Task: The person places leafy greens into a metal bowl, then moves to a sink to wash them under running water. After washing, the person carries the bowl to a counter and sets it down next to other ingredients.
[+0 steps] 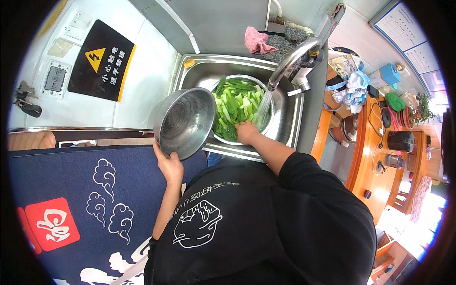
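My left hand [170, 164] grips the rim of an empty metal bowl [187, 123], tilted over the left side of the sink. In the stainless steel sink [285, 123] stands a round basin [271, 119] full of cut leafy greens [237, 103] in water. Water runs from the curved faucet [290, 60] into the basin's right part. My right hand [246, 131] rests among the greens near the basin's front edge, its fingertips partly hidden; whether it holds any leaves I cannot tell.
A yellow sponge [189, 63] lies at the sink's back left corner. Pink cloth [257, 40] and grey cloths [281, 46] are behind the faucet. A blue fabric curtain [71, 178] hangs at the left. Wooden counter [370, 153] with a black container [400, 141] stands at the right.
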`<action>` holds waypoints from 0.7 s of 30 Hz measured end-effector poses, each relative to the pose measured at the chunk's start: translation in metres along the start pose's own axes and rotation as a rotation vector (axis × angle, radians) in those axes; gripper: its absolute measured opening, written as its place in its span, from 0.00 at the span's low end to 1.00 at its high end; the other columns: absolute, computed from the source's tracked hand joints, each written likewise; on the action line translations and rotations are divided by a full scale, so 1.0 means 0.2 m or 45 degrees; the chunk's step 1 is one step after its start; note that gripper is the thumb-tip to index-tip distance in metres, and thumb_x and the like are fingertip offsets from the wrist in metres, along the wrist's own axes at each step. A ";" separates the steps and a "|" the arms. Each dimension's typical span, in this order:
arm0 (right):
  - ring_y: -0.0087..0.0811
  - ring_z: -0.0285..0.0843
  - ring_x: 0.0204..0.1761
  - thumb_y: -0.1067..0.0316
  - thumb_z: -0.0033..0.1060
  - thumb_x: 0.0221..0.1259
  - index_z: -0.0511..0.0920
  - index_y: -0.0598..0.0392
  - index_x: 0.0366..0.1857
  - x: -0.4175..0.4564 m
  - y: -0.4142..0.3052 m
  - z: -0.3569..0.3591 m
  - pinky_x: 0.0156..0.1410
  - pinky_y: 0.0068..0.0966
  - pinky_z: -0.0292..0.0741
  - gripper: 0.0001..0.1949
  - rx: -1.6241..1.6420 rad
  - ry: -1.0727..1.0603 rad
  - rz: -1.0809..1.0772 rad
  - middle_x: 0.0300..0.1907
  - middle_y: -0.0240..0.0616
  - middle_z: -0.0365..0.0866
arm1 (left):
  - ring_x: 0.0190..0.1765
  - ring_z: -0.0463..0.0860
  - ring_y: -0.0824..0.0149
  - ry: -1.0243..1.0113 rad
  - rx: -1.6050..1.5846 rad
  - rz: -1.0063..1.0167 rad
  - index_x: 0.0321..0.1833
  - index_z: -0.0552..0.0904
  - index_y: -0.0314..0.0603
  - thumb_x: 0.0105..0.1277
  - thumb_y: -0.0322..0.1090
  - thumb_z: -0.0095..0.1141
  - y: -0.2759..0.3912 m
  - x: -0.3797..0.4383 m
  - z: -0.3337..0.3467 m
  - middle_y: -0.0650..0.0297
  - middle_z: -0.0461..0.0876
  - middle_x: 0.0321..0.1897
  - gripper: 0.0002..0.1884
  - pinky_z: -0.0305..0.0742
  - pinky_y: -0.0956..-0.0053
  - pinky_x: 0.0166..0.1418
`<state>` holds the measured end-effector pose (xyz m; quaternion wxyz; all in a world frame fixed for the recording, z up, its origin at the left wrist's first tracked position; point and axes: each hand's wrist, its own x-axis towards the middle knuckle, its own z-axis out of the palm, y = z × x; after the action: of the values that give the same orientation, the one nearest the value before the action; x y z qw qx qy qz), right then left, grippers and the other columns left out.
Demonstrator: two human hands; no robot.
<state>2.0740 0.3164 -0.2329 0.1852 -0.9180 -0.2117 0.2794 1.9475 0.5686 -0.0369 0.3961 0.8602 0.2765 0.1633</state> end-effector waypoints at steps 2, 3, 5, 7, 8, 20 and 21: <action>0.53 0.76 0.67 0.66 0.58 0.64 0.82 0.54 0.61 0.03 0.03 0.03 0.70 0.50 0.75 0.20 0.056 -0.067 0.023 0.64 0.49 0.81 | 0.74 0.78 0.48 -0.010 0.011 0.019 0.84 0.57 0.30 0.64 0.17 0.48 0.00 0.01 0.00 0.39 0.74 0.74 0.40 0.70 0.63 0.76; 0.53 0.76 0.67 0.66 0.58 0.64 0.81 0.54 0.61 0.05 0.00 -0.01 0.71 0.49 0.74 0.20 0.125 -0.141 0.070 0.63 0.51 0.81 | 0.74 0.78 0.48 -0.014 -0.008 0.028 0.84 0.58 0.30 0.64 0.17 0.49 0.00 0.01 0.00 0.39 0.74 0.74 0.40 0.71 0.63 0.76; 0.55 0.74 0.69 0.67 0.58 0.64 0.81 0.55 0.61 0.05 -0.02 -0.09 0.71 0.49 0.74 0.20 0.218 -0.026 0.143 0.64 0.54 0.79 | 0.73 0.78 0.48 -0.021 -0.034 0.029 0.84 0.58 0.32 0.64 0.17 0.49 0.00 0.02 0.01 0.39 0.74 0.74 0.40 0.71 0.63 0.76; 0.57 0.72 0.71 0.68 0.56 0.65 0.80 0.57 0.61 -0.03 -0.08 -0.19 0.72 0.48 0.75 0.20 0.261 0.335 0.188 0.68 0.57 0.76 | 0.73 0.78 0.48 -0.024 -0.039 -0.003 0.84 0.58 0.33 0.65 0.17 0.49 0.01 0.01 0.00 0.40 0.75 0.73 0.40 0.71 0.63 0.76; 0.59 0.63 0.79 0.71 0.53 0.66 0.75 0.58 0.68 -0.03 -0.08 -0.23 0.77 0.50 0.71 0.24 0.332 0.275 0.199 0.78 0.60 0.65 | 0.72 0.79 0.49 -0.005 -0.034 0.001 0.84 0.59 0.33 0.64 0.17 0.49 0.00 0.00 0.00 0.41 0.76 0.72 0.40 0.70 0.64 0.76; 0.57 0.54 0.84 0.71 0.54 0.66 0.58 0.56 0.82 0.11 -0.08 -0.30 0.82 0.52 0.65 0.37 0.231 -0.050 0.250 0.84 0.59 0.53 | 0.73 0.78 0.45 0.007 0.014 0.079 0.83 0.59 0.32 0.64 0.17 0.50 -0.01 0.00 0.00 0.39 0.74 0.74 0.40 0.70 0.61 0.76; 0.58 0.56 0.83 0.71 0.54 0.67 0.60 0.56 0.81 0.09 -0.07 -0.28 0.82 0.52 0.66 0.36 0.169 0.040 0.225 0.83 0.59 0.55 | 0.73 0.78 0.45 0.002 0.002 0.092 0.83 0.59 0.32 0.64 0.17 0.50 -0.01 0.00 0.00 0.39 0.74 0.74 0.40 0.70 0.61 0.76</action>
<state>2.1179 0.3240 -0.1912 0.2236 -0.9230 -0.1082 0.2937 1.9479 0.5692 -0.0384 0.3892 0.8698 0.2456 0.1782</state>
